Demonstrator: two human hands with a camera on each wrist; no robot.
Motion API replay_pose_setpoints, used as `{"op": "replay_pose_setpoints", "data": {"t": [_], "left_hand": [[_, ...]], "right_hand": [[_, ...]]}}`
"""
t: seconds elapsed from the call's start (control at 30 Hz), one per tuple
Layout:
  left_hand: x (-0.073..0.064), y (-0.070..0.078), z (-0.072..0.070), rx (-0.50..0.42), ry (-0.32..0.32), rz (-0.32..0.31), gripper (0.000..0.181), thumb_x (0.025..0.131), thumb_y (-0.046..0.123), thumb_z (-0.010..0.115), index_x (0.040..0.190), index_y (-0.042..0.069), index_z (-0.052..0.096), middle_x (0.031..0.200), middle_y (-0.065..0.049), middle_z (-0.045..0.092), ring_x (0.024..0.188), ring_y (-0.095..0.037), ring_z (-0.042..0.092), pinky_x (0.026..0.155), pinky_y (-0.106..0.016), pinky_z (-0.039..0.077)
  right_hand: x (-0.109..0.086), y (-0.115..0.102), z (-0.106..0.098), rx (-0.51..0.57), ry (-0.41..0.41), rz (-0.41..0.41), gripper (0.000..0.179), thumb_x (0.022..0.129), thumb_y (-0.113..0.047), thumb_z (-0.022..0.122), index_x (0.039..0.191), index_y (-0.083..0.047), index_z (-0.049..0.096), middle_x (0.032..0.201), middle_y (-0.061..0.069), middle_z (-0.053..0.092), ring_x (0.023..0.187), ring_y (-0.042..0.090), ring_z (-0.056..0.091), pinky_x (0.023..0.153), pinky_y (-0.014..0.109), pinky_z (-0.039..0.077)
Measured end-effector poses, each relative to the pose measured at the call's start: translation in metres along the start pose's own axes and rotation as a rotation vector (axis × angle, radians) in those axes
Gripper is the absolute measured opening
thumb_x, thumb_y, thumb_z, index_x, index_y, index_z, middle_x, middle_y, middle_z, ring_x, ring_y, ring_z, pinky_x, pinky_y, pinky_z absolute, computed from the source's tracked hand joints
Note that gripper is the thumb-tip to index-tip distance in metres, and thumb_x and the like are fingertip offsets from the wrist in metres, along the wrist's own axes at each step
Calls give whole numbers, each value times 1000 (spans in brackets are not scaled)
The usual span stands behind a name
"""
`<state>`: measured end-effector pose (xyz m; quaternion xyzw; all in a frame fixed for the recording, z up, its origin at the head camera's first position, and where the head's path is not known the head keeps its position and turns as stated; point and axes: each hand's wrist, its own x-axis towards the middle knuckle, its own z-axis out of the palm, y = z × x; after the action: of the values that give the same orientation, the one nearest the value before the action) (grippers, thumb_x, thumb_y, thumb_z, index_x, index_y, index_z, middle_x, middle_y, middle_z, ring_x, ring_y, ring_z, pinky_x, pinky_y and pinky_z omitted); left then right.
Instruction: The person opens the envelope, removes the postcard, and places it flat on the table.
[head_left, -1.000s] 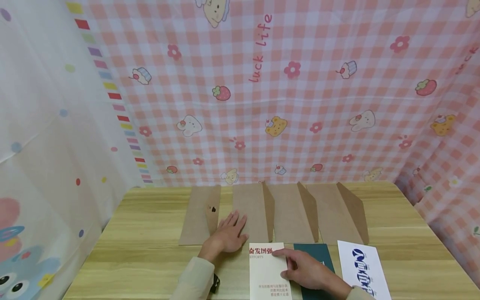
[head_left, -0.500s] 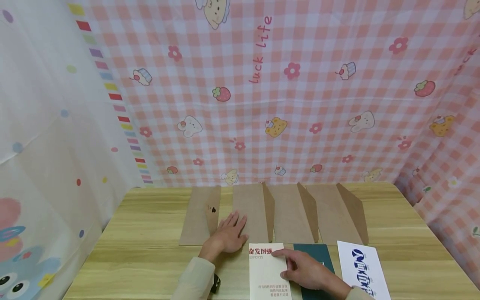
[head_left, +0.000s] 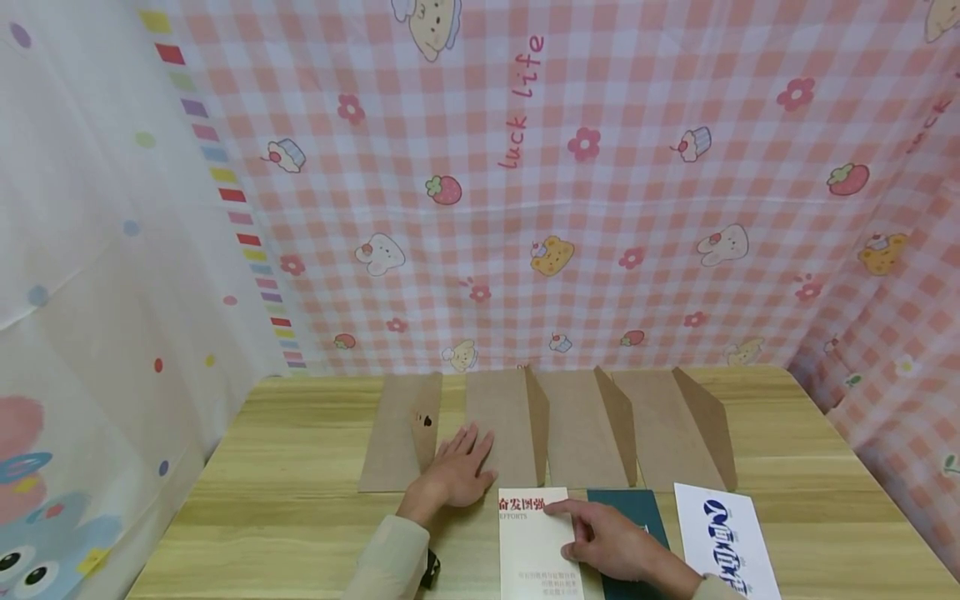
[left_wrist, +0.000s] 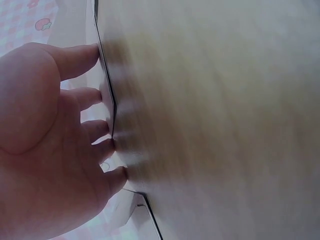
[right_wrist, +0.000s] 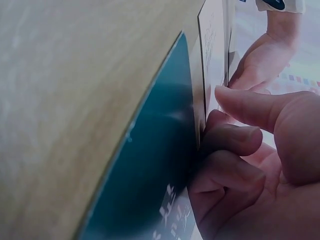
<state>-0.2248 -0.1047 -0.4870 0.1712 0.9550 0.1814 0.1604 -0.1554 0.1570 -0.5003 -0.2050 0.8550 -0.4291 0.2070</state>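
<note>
In the head view my left hand (head_left: 456, 473) lies flat with fingers spread, its fingertips at the left edge of a brown paper envelope (head_left: 504, 417). The left wrist view shows the straight fingers (left_wrist: 77, 62) reaching down to the tabletop and envelope edge. My right hand (head_left: 617, 540) stretches its index finger onto a cream card (head_left: 536, 546) with red and grey printed characters. Its other fingers curl under, over a dark teal card (head_left: 637, 508). That teal card (right_wrist: 155, 120) fills the middle of the right wrist view, close beside the curled fingers.
Further envelopes line the back of the wooden table (head_left: 247, 508): a left one (head_left: 397, 433) with a dark mark on its flap, and two (head_left: 581, 425) to the right with flaps out. A white card (head_left: 723, 537) with blue lettering lies front right. Patterned cloth (head_left: 480, 225) hangs behind.
</note>
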Motion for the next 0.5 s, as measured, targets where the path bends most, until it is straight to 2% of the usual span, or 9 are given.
{"op": "replay_pose_setpoints", "data": {"t": [0.5], "left_hand": [[-3, 3, -3, 5, 9, 0, 62, 102, 34, 51, 155, 7, 32, 164, -19, 18, 152, -35, 15, 120, -55, 14]], "right_hand": [[0, -3, -1, -9, 0, -6, 44, 90, -15, 72, 132, -11, 62, 72, 0, 50, 60, 9, 44, 52, 22, 31]]}}
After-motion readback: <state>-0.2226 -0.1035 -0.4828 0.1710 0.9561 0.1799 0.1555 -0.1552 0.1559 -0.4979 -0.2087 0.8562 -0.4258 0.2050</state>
